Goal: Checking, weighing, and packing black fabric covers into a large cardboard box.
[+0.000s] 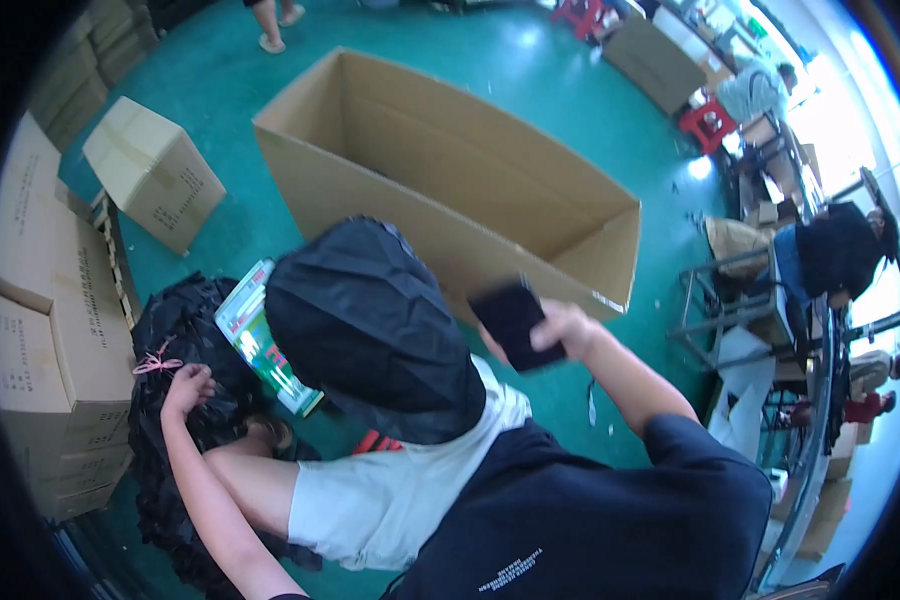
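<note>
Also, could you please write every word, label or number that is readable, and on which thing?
I copy no wording, only where print stands.
Stacked cartons, left: dark lines, mostly too small.
Separate carton: dark lines, too small.
Green-and-white package: large lettering, partly covered.
Black shirt: small white lines, upside down.
Dark item in the right hand: blurred, no print visible.

Open carton (455, 238) blocks front; room over green floor (660, 255) rightward

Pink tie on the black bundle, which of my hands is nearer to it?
Left. The left hand is just right of the pink tie, though whether it touches is unclear; the right hand is much farther right, holding a dark flat object.
</note>
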Demonstrator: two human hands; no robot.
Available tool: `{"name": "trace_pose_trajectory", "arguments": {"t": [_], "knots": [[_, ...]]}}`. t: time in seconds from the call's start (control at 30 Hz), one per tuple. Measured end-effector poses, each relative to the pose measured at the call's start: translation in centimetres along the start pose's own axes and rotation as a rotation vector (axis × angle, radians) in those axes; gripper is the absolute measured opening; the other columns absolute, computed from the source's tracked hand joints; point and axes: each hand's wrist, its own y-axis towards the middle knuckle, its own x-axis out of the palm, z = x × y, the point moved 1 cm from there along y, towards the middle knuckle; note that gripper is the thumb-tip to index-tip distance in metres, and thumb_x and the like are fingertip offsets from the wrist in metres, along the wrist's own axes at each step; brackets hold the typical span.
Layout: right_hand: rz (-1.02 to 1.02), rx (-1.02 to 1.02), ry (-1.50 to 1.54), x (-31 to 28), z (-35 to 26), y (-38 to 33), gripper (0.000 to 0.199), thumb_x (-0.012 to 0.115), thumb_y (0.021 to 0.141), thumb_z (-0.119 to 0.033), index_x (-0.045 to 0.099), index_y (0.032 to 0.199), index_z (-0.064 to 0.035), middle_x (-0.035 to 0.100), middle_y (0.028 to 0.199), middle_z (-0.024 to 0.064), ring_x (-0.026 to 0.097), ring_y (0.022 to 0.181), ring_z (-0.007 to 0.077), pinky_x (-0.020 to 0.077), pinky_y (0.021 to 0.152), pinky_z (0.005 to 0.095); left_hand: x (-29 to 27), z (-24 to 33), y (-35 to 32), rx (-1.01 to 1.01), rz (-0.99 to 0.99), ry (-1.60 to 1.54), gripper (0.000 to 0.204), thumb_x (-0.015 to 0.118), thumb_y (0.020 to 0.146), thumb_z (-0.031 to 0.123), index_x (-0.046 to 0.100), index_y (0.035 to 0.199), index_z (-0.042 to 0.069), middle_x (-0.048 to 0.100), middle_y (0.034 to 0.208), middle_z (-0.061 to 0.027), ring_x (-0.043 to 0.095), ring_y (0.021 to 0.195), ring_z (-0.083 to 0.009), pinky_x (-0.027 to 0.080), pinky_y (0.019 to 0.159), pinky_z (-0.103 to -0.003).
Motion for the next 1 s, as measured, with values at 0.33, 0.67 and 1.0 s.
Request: {"name": "trace_pose_trajectory", "arguments": {"t": [0.33,0.67,1.0], "knots": [[-0.006,0.842,-0.805,-3.3,19.3,-15.0,0.094,0.052,0.075,-0.006,0.014,0.159,-0.0269,0.057,0.107,0.0104,0.053,0.073,0.0178,0.0444,0.058,0.0292,0.2,1.3,-1.1,0.069,0.030,0.039,0.033,0.062,0.095,0.033,0.061,0.113,0.005,0.070,0.092,-0.0053,0.066,0.072,-0.0146,0.050,0.064,-0.029],[0.158,0.431,-1.152,3.0,16.4,-12.2,0.070,0.054,0.095,-0.041,0.024,0.152,-0.0143,0.045,0.130,0.0203,0.047,0.124,0.0374,0.0383,0.105,0.0441,0.2,1.8,-0.2,0.056,0.008,0.034,0.033,0.061,0.096,0.033,0.061,0.114,0.006,0.070,0.095,-0.0075,0.068,0.079,-0.0189,0.054,0.071,-0.035],[0.308,0.165,-1.246,4.1,15.8,-10.1,0.052,0.050,0.096,-0.040,0.043,0.138,-0.0112,0.046,0.126,0.0207,0.048,0.122,0.0384,0.0401,0.103,0.0457,0.3,0.9,-0.3,-0.004,-0.020,0.035,0.039,0.061,0.096,0.034,0.057,0.124,0.006,0.070,0.103,-0.0114,0.070,0.086,-0.0238,0.055,0.078,-0.038]]}}
